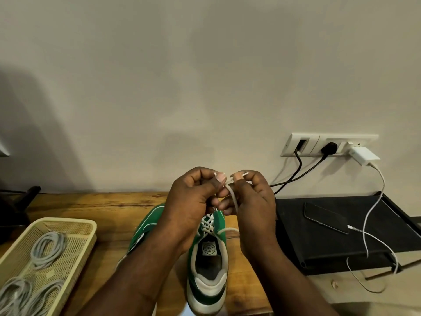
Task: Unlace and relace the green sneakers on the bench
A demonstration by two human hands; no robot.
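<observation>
Sneaker (208, 265) | lace (232, 196) pinched in fingers (219, 179) above it | left hand (193, 201), right hand (255, 206)

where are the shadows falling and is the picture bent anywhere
Head view: a broad soft shadow darkens the wall at left, with a fainter one mid-wall; head view edges bend from the wide lens, the socket plate tilting and the basket stretched; the sneaker and lace look fairly sharp.
</observation>
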